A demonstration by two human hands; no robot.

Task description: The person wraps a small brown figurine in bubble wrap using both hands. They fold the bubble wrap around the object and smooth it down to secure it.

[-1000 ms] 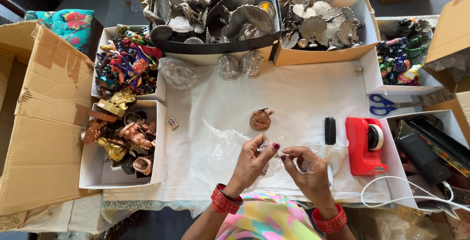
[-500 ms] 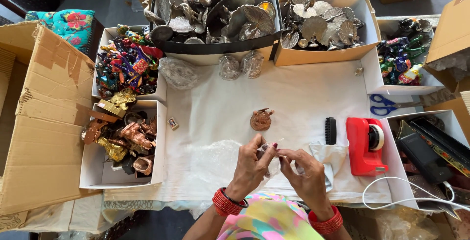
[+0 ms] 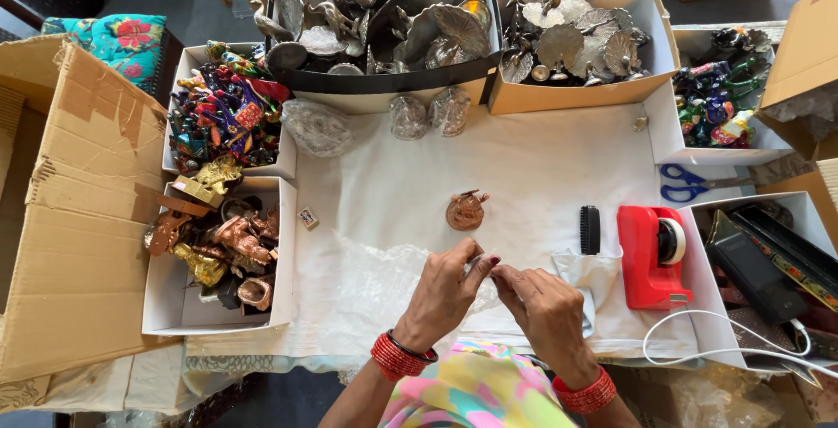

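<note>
My left hand and my right hand meet near the front of the white cloth. Their fingertips pinch a small clear piece, perhaps tape or plastic film, between them. A sheet of clear plastic wrap lies under and left of my left hand. A small copper-coloured figurine rests on the cloth just beyond my hands, untouched. Red bangles circle both wrists.
A red tape dispenser, a black brush and blue scissors lie right. White boxes of copper and coloured figurines stand left; trays of silver metal pieces at back. A big cardboard box is far left.
My hands have drawn together and shifted slightly left, fingertips now pinching the clear piece between them. Everything else on the cloth has stayed put.
</note>
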